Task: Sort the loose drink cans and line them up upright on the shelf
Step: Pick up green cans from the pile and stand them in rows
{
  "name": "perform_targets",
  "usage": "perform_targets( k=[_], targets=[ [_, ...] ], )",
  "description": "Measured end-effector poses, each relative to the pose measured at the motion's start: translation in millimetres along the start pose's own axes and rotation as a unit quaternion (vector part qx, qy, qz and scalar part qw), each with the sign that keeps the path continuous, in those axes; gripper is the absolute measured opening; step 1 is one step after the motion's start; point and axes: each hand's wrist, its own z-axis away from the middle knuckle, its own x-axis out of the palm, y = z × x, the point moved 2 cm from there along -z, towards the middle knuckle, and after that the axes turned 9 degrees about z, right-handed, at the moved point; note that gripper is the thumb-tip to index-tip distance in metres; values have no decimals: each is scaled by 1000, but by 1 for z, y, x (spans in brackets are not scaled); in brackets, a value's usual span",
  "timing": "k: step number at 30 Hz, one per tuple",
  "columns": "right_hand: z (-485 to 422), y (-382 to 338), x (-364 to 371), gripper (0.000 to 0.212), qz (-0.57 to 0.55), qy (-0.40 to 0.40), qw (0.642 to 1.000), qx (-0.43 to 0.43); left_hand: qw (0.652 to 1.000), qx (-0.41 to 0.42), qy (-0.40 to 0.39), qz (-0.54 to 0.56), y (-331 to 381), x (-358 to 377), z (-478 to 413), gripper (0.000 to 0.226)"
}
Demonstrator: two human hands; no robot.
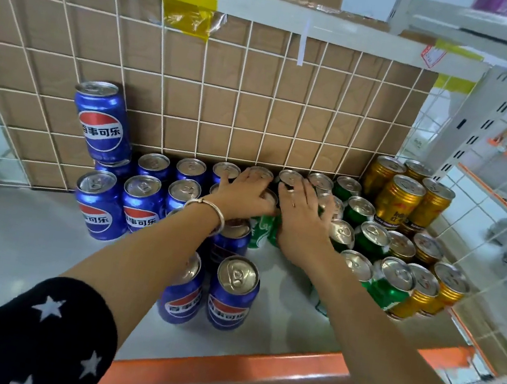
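As the left hand [245, 192] and right hand [303, 214] lie spread on far cans [320, 179], they probably level the row. Colours are grouped.

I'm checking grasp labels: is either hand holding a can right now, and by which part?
Nothing is held. The left hand and right hand lie palm-down, fingers flat on the tops of upright cans.
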Motion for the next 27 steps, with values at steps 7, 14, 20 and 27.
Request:
perform_targets(
  k=[7, 14, 20, 27],
  targets=[
    [79, -26, 24, 51, -686, 1, 698, 206, 893, 1, 162, 420, -12, -44, 77, 29],
    [96, -81, 60, 51, -834, -108, 484, 243, 708, -108, 389, 579, -56, 41, 200, 34],
    [80, -90, 57, 52, -830, -107, 489, 246, 691, -100, 343, 628, -52, 73, 187, 52],
    [65, -90, 58, 48, -821, -118, 490, 269, 693, -102, 358, 618, -54, 70, 184, 60]
  ],
)
